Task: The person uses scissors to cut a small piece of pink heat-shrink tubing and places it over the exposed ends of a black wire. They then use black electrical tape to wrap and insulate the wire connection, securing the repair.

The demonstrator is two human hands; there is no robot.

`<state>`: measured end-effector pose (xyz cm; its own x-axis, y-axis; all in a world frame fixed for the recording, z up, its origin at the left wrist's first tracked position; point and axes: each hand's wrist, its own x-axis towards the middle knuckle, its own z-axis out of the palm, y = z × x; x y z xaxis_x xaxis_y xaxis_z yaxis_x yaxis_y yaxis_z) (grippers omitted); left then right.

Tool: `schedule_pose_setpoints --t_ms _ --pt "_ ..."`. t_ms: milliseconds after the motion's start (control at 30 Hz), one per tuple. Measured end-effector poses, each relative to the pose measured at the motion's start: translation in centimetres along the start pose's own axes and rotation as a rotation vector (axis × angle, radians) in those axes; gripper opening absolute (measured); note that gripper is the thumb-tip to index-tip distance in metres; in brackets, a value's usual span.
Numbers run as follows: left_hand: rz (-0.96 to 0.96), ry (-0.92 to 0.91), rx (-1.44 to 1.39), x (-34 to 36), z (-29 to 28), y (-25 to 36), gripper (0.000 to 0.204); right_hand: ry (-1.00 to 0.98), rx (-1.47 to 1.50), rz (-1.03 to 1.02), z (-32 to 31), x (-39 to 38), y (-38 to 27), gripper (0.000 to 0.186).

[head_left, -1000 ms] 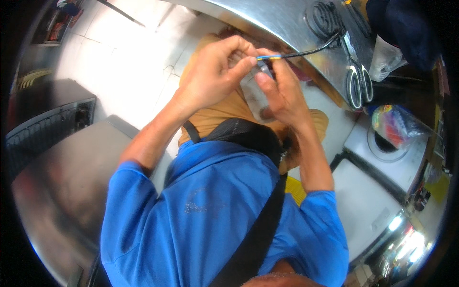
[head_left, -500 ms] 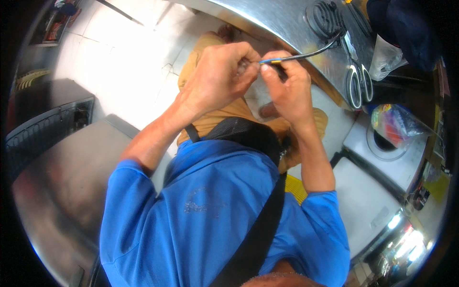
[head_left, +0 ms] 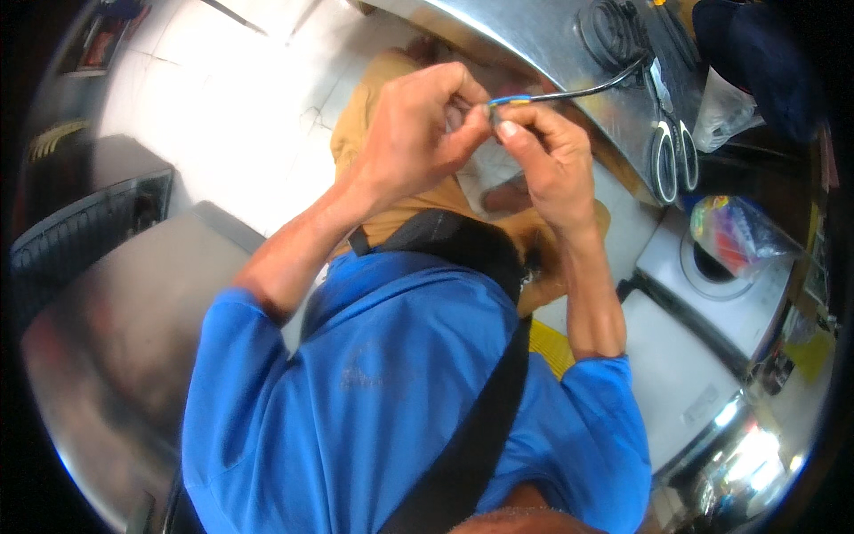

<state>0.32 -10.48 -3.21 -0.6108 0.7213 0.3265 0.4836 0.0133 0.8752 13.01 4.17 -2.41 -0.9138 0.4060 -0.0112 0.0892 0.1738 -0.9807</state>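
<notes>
A black cable [head_left: 583, 94] reaches from the metal worktop to my hands, its sheath ending in thin blue and yellow wires [head_left: 511, 100]. The wire ends are pinched between the thumb and fingertips of my left hand [head_left: 411, 129]. Close against it, my right hand [head_left: 559, 165] has its thumb and index finger closed at the same wires, just below the sheath's end. A tiny dark bit shows between the two thumbs, too small to name. My fingers cover the wire tips.
On the metal worktop [head_left: 543, 55] lie a coil of black cable [head_left: 614, 36] and scissors with white-edged handles [head_left: 664, 160]. A clear plastic bag [head_left: 721, 111] and dark cloth [head_left: 756, 62] are beside them. A white washing machine [head_left: 756, 303] stands at right, a grey curved surface [head_left: 116, 329] at left.
My right hand has shifted slightly right and down, my left hand slightly up. The wires now bow upward between them, and more of the yellow one shows.
</notes>
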Motion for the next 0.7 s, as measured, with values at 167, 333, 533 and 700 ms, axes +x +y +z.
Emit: schedule_pose_setpoints --t_ms 167,333,533,700 --pt "-0.177 -0.043 -0.107 0.3 -0.2 0.3 0.010 0.002 0.006 0.121 -0.2 -0.1 -1.0 0.025" --pt "-0.108 -0.051 -0.082 0.2 -0.4 0.2 0.011 -0.042 -0.037 0.106 -0.5 -1.1 -2.4 0.030" --pt "-0.223 0.075 -0.238 -0.1 -0.1 0.7 0.011 0.124 -0.364 -0.206 -0.1 -2.5 -3.7 0.031" --pt "-0.146 0.107 -0.151 0.0 0.0 1.1 0.017 0.050 -0.318 -0.198 -0.6 -1.6 -6.9 0.024"
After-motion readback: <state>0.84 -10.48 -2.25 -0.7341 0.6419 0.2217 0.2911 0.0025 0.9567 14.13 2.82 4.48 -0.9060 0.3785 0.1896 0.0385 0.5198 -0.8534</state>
